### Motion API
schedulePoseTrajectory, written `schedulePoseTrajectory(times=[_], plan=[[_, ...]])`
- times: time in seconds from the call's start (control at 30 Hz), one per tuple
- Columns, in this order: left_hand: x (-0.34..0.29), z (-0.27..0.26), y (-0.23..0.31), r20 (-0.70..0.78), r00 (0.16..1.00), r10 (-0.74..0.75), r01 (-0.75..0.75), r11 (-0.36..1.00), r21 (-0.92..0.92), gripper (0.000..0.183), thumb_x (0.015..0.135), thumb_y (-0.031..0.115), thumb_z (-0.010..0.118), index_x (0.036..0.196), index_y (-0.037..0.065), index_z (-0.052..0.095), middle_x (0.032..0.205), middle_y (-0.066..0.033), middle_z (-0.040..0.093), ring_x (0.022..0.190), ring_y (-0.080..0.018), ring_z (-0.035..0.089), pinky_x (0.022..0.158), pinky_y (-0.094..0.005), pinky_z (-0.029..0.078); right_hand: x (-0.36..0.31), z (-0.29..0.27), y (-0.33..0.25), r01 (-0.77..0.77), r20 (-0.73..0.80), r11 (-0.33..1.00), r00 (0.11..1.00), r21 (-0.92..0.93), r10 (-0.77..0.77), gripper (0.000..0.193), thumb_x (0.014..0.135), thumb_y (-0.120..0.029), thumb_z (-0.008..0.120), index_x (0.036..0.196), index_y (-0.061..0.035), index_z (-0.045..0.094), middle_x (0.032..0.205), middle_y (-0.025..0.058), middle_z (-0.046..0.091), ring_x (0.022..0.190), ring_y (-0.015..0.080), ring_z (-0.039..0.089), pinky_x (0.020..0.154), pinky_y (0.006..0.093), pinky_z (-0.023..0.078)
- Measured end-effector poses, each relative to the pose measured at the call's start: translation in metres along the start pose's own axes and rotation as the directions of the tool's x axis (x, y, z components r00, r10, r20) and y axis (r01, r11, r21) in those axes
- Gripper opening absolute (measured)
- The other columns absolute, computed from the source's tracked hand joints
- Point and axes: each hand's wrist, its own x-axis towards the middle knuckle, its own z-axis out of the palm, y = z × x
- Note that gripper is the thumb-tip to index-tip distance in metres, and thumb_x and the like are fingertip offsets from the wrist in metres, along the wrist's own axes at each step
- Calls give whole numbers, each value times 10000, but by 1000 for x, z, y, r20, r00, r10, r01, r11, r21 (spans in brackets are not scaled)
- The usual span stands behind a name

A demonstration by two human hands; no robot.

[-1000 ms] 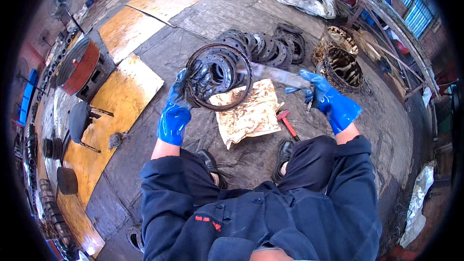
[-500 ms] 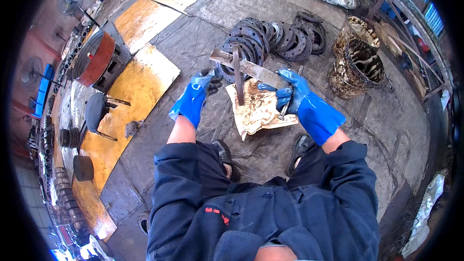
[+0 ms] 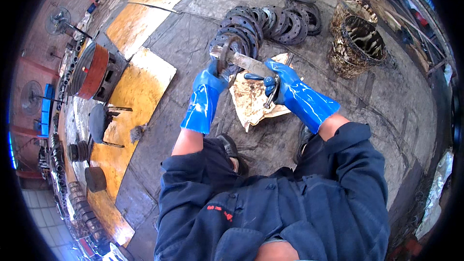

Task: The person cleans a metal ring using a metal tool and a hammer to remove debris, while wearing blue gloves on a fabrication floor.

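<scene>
My right hand [image 3: 285,79], in a blue rubber glove, is closed around one end of a flat metal bar [image 3: 251,64]. A thin metal rod with a knobbed end [image 3: 268,100] also sticks out below its fingers. The bar's far end crosses a dark metal ring [image 3: 223,57], which is tilted nearly edge-on. My left hand [image 3: 209,78], gloved alike, is closed at the ring's left side, its fingertips partly hidden. Right behind lies a heap of dark flat rings with holes [image 3: 241,26]. Below the bar, a stained pale cloth or sack [image 3: 251,101] lies on the floor.
Two grimy baskets [image 3: 360,50] stand at the right, beside a metal frame. More rings [image 3: 295,24] lie further back. At the left are a small stool [image 3: 99,123], a red-sided drum [image 3: 92,70], yellow floor sheets [image 3: 145,79] and fans. My shoes flank the cloth.
My left hand has moved up and right onto the ring, which has shifted left and turned. The bar and my right hand have shifted slightly left and up. The view has tilted a little.
</scene>
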Motion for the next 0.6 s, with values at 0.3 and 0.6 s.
schedulePoseTrajectory(times=[0.3,0.6], plan=[[16,-32,-48,19,987,-158,102,536,-838,251,929,126,550,1148,5,572,1058,-182,663,855,-280,679,578,-355,564,-26,-1,-13,-120,-95,989,989,-85,112,294,930,-255,519,1208,-172,472,1164,259,595,446,11,423,370,187,340],[18,-43,-58,2,1000,-7,5,492,-871,246,913,175,593,1117,37,596,1070,-179,659,816,-242,669,590,-318,542,-12,18,8,-143,-103,982,986,-125,131,230,912,-223,557,1122,-130,565,757,33,551,481,63,444,382,219,332]])
